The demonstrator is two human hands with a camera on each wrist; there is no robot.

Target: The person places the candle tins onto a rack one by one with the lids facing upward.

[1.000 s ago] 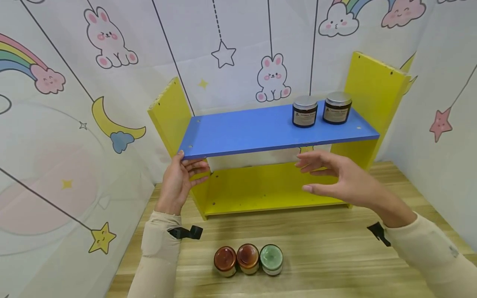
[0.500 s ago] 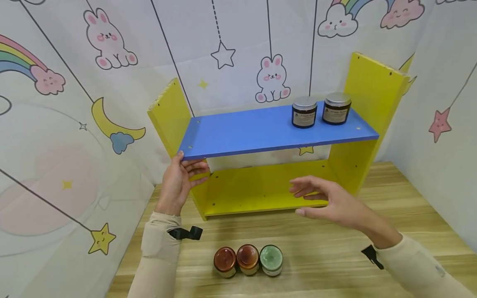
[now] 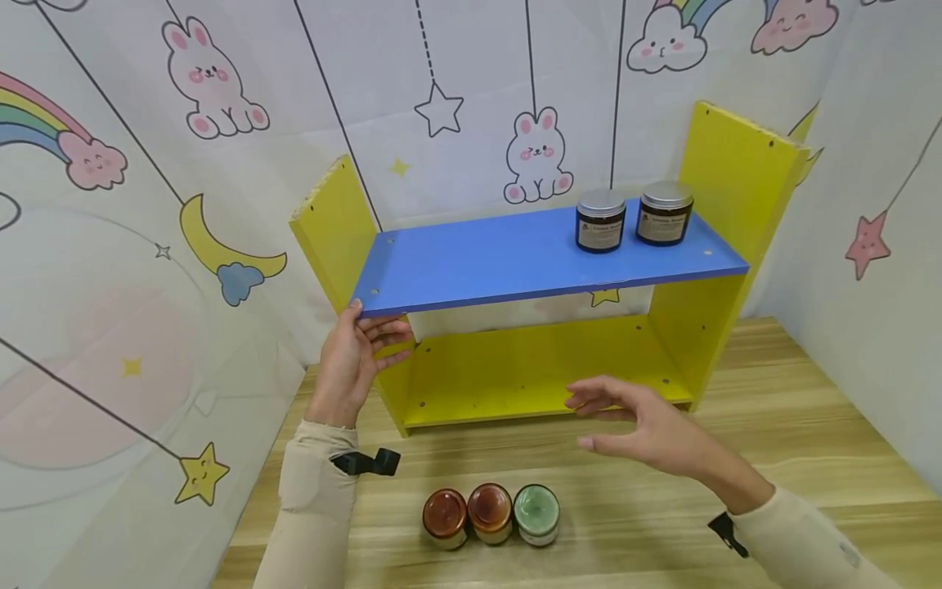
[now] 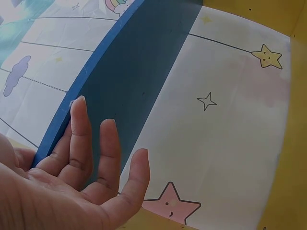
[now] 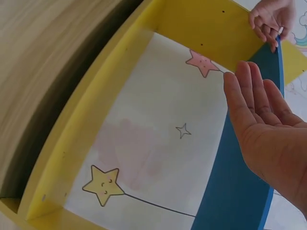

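My left hand (image 3: 349,360) grips the front left corner of a blue shelf board (image 3: 471,262), thumb at its top edge and fingers underneath. In the left wrist view the fingers (image 4: 109,158) spread below the board's dark underside. My right hand (image 3: 636,425) hovers in front of the yellow bottom board (image 3: 508,372), fingers loosely bent around nothing. Two dark jars with silver lids, one jar (image 3: 600,233) left of the other jar (image 3: 664,225), stand on the blue board's right half. Nearer me, two reddish-brown jars (image 3: 445,515) (image 3: 490,511) and a green jar (image 3: 536,511) form a row on the table.
Yellow side panels, left (image 3: 338,229) and right (image 3: 743,172), rise above the blue board at both ends. The shelf unit stands on a wood-grain table (image 3: 633,532). Behind it and at both sides hang white cloths (image 3: 456,180) printed with rabbits, stars and clouds.
My right hand has come down and slightly left, from just below the blue board's front edge to in front of the bottom board. The left hand and the jars stay put.
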